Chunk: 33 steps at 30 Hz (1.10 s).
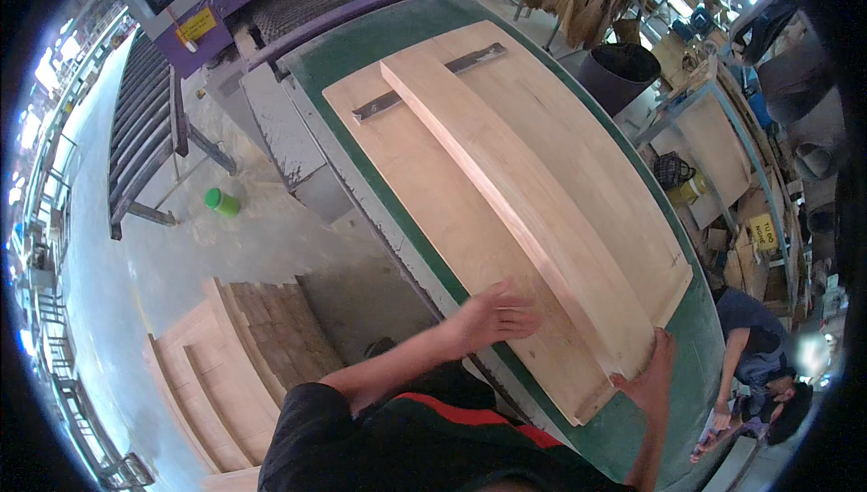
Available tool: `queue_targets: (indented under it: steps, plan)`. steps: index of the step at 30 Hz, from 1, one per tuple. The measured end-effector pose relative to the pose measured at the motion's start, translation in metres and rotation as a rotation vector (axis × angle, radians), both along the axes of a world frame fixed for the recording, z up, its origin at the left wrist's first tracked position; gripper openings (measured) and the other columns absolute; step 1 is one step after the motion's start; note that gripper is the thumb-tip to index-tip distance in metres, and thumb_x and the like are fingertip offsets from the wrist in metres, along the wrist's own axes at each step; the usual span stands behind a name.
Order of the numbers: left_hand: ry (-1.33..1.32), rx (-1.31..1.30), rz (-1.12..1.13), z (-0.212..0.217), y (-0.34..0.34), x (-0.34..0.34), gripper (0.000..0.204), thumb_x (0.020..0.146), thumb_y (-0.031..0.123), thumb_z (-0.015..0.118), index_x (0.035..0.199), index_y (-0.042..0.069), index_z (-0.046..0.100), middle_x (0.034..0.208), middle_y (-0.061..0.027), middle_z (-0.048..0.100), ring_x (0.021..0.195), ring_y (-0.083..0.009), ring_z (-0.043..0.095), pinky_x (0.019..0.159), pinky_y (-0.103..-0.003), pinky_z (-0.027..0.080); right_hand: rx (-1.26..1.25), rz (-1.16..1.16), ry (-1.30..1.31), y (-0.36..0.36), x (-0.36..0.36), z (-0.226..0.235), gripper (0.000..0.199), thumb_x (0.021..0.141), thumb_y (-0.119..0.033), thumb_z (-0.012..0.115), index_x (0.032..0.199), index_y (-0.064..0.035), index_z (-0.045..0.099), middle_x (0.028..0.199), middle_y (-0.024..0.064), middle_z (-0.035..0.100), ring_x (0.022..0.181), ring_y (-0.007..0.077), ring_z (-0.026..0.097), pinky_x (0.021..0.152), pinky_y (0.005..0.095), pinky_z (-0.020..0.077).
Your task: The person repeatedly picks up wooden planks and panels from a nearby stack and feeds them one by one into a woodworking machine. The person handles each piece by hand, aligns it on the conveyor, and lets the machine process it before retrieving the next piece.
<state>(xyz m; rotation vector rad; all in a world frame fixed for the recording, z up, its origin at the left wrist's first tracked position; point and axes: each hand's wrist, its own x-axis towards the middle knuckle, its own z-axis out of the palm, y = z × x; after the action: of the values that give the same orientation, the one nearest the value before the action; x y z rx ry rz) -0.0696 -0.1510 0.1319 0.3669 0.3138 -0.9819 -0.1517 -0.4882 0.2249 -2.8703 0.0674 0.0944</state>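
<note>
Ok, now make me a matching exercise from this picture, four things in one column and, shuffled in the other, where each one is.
Things
1. Right hand
2. Left hand
3. Dark strip
4. Green container

Places
A. Crossing beneath the long board, toward its far end
B. On the floor
C. At the long board's near end
D. Over the pale panel, to the left of the long board

Pairs: 1-C, 2-D, 3-A, 4-B
</note>
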Motion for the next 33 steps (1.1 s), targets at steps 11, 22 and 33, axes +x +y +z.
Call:
queue_targets:
  steps: [11,22,33]
  plan:
    - [-1.002,1.389,0.875,-0.027,0.287,0.280,0.032,0.086,0.019,0.063,0.110,-0.002,0.063,0.101,-0.0093,0.067,0.091,-0.0164,0.062,0.084,-0.029,0.048,0.028,-0.001,-0.041,0.002,0.032,-0.073,0.107,0.045,-0.025,0.085,0.133,0.0009,0.031,0.130,0.0245,0.034,0.121,0.0424,0.034,0.101,0.0496,0.0324]
    - [-1.209,2.114,-0.592,0.006,0.272,0.464,0.071,0.084,0.065,0.046,0.116,0.004,0.062,0.122,-0.0180,0.059,0.116,-0.0360,0.054,0.095,-0.045,0.044,0.600,-1.006,0.051,-0.050,0.020,-0.091,0.076,0.082,-0.070,0.049,0.106,0.0022,0.055,0.069,0.0128,0.059,0.056,0.0219,0.060,0.052,0.0327,0.0520]
    - [-1.290,2.217,-0.538,0.001,0.239,0.481,0.058,0.083,0.052,0.051,0.117,0.007,0.063,0.122,-0.0185,0.059,0.114,-0.0341,0.057,0.095,-0.045,0.045,-0.270,-0.913,-0.008,-0.107,0.052,-0.137,0.069,0.083,-0.057,0.056,0.083,0.0116,0.061,0.065,0.0249,0.060,0.065,0.0360,0.065,0.063,0.0474,0.0533]
